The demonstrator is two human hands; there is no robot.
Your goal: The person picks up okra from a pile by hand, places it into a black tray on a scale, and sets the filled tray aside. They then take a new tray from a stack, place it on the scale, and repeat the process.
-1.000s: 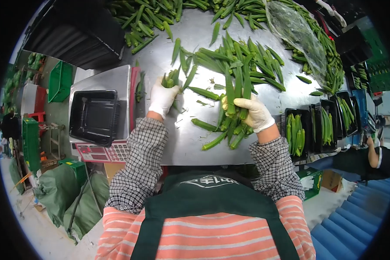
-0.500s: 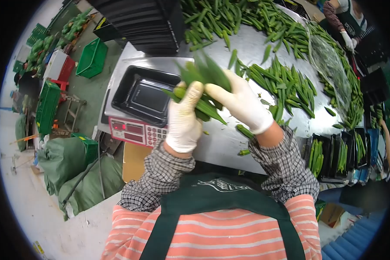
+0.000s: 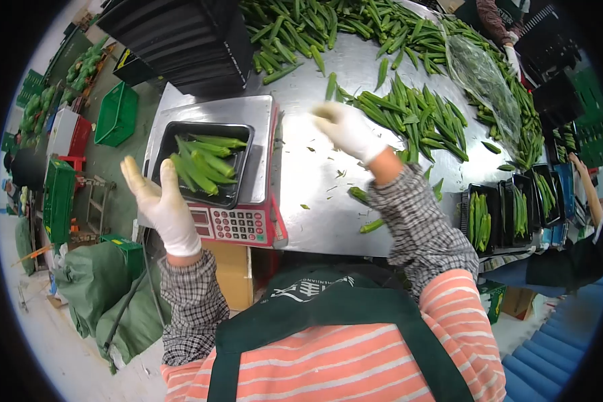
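Several okra pods [image 3: 204, 164] lie loosely across one another in a black plastic tray [image 3: 238, 181], which sits on the metal pan of a red and white digital scale [image 3: 238, 224]. My left hand [image 3: 162, 208], in a white glove, is at the tray's left side with thumb and fingers spread, holding nothing. Over the metal table hangs my right hand [image 3: 352, 134], also gloved. Its fingertips are slightly blurred but look apart, with nothing in them. A loose pile of okra [image 3: 415, 117] lies just beyond that hand.
A stack of black trays [image 3: 181, 43] stands behind the scale. More okra [image 3: 375, 23] covers the table's far side, partly under clear plastic film [image 3: 482, 74]. Filled trays [image 3: 479, 218] line the right edge. Another person's gloved hand [image 3: 512, 60] is at the far right.
The okra bunch, held in both hands before, now lies in the tray. My hands have parted, the left moving left and the right staying over the table. The view has shifted.
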